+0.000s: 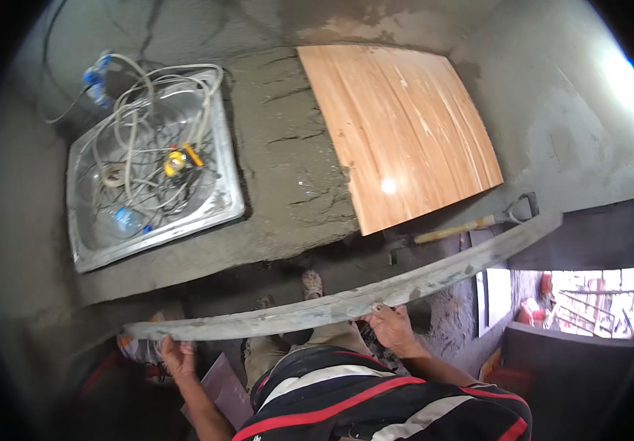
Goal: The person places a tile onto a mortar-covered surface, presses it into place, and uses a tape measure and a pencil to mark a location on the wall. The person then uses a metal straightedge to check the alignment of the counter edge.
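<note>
A long grey straightedge bar (302, 312), smeared with cement, spans the view in front of my body; the fisheye picture makes it look curved. My left hand (177, 357) grips its lower edge near the left end. My right hand (392, 328) pinches the same edge right of the middle, fingers closed on it. Beyond the bar is a counter with wet grey mortar (280, 162). A glossy wood-patterned tile (405, 132) lies on the counter's right part, its near edge at the counter's front.
A steel sink (232, 176) at the left holds tangled hose and cable (131, 147), a yellow tool (175, 163) and a plastic bottle (126, 219). A wooden-handled tool (453, 231) lies below the tile, close to the bar. Cement walls (567, 110) enclose the counter. A foot (312, 284) shows under it.
</note>
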Action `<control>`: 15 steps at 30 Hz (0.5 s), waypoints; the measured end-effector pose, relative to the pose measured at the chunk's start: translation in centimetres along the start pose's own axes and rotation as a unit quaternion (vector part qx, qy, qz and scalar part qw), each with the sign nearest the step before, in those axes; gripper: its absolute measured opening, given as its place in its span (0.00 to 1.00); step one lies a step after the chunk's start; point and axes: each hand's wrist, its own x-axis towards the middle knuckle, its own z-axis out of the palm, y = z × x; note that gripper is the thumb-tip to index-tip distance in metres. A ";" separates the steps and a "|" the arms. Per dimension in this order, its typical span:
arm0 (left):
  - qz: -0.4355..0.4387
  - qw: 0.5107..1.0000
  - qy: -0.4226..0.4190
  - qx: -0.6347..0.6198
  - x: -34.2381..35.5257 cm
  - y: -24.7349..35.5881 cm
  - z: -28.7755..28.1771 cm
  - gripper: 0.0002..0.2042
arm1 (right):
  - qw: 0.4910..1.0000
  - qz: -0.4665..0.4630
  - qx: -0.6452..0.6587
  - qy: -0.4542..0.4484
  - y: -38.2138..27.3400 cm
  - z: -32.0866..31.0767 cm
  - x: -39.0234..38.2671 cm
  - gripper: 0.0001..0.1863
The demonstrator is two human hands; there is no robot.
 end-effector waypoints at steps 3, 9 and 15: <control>0.032 0.917 0.123 0.379 -2.2 0.1 -5.7 0.15 | 0.999 0.014 -0.026 -0.041 3.3 0.8 0.1 0.21; 0.201 0.770 -0.183 0.577 -11.0 2.2 18.9 0.36 | 0.860 -0.118 -0.466 -0.171 8.1 5.1 2.1 0.08; 0.458 0.619 -0.265 0.580 -17.8 3.2 26.1 0.44 | 0.819 -0.144 -0.428 -0.353 22.9 8.5 8.6 0.21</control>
